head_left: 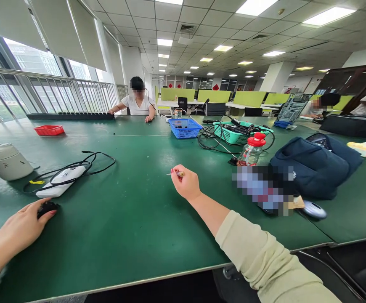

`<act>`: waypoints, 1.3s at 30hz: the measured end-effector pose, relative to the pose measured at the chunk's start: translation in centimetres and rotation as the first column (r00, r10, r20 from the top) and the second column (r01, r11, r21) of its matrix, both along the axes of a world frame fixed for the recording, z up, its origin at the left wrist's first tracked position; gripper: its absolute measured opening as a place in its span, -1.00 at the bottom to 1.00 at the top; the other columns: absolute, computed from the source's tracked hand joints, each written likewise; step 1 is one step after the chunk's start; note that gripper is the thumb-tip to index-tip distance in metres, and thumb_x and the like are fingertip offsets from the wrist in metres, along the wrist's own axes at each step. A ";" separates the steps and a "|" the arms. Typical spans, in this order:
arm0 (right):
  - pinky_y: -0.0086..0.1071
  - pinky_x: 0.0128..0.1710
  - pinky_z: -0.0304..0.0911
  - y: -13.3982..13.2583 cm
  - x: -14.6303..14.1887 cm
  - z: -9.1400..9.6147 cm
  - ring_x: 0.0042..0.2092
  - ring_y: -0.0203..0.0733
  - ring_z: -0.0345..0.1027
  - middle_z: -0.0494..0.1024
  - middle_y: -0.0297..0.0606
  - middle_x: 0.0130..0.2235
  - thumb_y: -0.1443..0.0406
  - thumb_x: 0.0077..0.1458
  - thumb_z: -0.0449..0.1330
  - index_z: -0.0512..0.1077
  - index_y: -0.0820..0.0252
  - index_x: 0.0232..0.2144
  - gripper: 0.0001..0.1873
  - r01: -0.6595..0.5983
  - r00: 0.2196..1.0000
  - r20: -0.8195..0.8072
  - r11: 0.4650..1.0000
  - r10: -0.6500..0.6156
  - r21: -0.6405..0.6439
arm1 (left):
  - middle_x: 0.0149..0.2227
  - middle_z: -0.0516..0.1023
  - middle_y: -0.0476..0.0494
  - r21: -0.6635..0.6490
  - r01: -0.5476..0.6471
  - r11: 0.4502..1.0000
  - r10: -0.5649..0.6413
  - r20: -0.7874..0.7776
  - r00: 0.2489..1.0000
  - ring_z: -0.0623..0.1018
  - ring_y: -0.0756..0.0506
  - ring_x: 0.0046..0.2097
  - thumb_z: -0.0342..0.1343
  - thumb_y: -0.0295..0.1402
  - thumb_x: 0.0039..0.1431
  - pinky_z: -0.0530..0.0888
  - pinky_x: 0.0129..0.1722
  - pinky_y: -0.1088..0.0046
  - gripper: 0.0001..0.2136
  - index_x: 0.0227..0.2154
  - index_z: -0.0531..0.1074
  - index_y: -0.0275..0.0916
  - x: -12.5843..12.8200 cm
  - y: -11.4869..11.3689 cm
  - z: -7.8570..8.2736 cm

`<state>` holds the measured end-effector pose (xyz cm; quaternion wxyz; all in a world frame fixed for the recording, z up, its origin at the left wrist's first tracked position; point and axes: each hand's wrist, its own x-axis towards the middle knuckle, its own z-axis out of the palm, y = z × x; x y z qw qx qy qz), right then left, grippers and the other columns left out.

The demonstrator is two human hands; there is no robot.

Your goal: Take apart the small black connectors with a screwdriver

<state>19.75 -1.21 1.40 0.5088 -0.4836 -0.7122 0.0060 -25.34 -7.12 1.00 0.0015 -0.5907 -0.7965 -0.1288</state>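
My left hand (22, 225) rests low on the left of the green table (132, 210), its fingers closed round a small black object (48, 208). What kind of object it is I cannot make out, as the hand covers part of it. Above the table's middle, my right hand (186, 183) is closed on a small screwdriver (180, 173) with an amber handle. Its thin metal tip points left. Just beyond my left hand lies a white power bank (61, 182) with a black cable (90, 162) looped over it.
A red tray (49, 130), blue basket (185, 128) and green basket (230, 136) of cables stand farther back. On the right are a red-lidded jar (250, 151) and dark blue bag (312, 168). A white kettle-like container (8, 162) stands left. A person (138, 103) sits opposite.
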 end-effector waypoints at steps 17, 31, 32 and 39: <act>-0.49 -0.49 0.08 0.0 -0.1 -0.1 -0.57 -0.35 0.19 0.35 -0.42 -0.61 0.15 0.20 -0.02 0.36 0.13 -0.47 -0.70 -0.027 1.000 0.004 0.999 0.028 -0.047 | -0.30 0.50 0.17 0.036 0.025 0.999 -0.026 0.042 0.999 0.42 -0.24 0.06 -0.29 0.01 0.19 0.30 0.17 0.11 -0.60 -0.01 0.21 0.03 -1.0 0.9 -1.9; -0.49 -0.48 0.09 0.0 0.0 0.0 -0.57 -0.34 0.18 0.35 -0.41 -0.61 0.12 0.20 -0.05 0.38 0.12 -0.46 -0.67 -0.037 0.999 0.023 0.997 0.039 -0.065 | 0.07 0.49 0.02 -0.002 0.475 0.880 -0.472 0.106 0.875 0.42 -0.15 0.16 -0.18 -0.03 0.20 0.29 0.28 0.09 -0.59 0.03 0.30 -0.02 9.0 1.8 -0.8; -0.49 -0.48 0.09 0.1 0.0 0.0 -0.57 -0.34 0.18 0.36 -0.40 -0.60 0.12 0.20 -0.05 0.38 0.12 -0.46 -0.67 -0.037 0.999 0.021 0.997 0.038 -0.068 | 0.09 0.48 0.00 -0.012 0.536 0.844 -0.531 0.119 0.839 0.41 -0.16 0.18 -0.17 -0.05 0.20 0.29 0.29 0.09 -0.58 0.05 0.31 -0.03 10.7 2.2 -0.8; -0.49 -0.49 0.08 -0.2 0.2 0.4 -0.58 -0.36 0.14 0.33 -0.43 -0.61 0.12 0.21 -0.05 0.36 0.12 -0.45 -0.68 -0.059 0.998 -0.021 0.996 0.058 -0.059 | 0.16 0.41 -0.18 -0.049 0.800 0.597 -0.782 0.185 0.595 0.37 -0.19 0.21 -0.15 -0.21 0.20 0.29 0.28 0.09 -0.58 0.08 0.35 -0.15 21.4 6.3 -0.4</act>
